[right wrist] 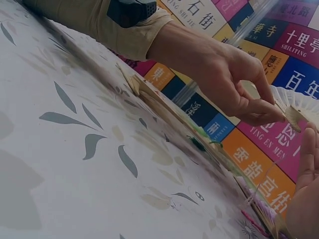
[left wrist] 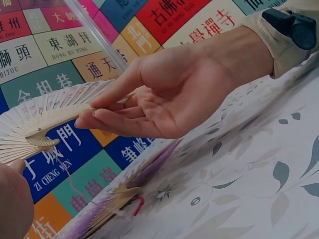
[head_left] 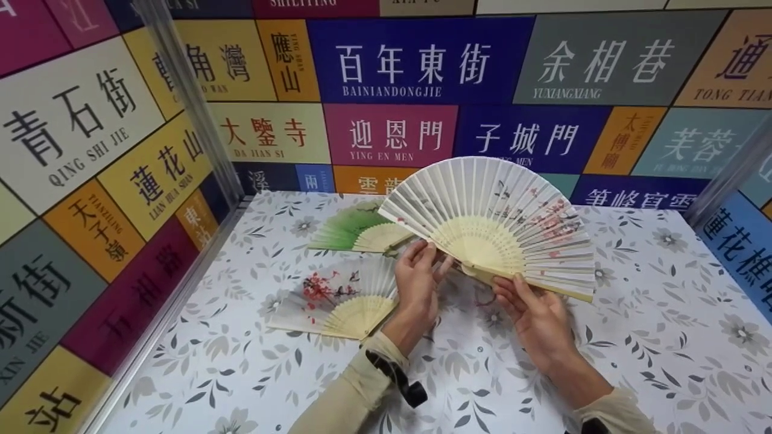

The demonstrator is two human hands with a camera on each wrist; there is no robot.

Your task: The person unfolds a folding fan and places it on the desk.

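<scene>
An unfolded white hand fan with pale ribs and a red blossom print is held up over the table. My left hand pinches its left end stick between thumb and fingers. The right hand grips the lower right end stick, thumb on top; the left wrist view shows that hand with its fingertips on the stick. To the left lies a spread fan with red flowers, partly behind my left forearm. Behind it is a green fan, overlapped by the held one.
A purple-edged fan with a pink tassel lies on the table in the left wrist view. The floral cloth covers the tabletop. Colourful sign panels wall in the back and sides, with a clear corner strip at left.
</scene>
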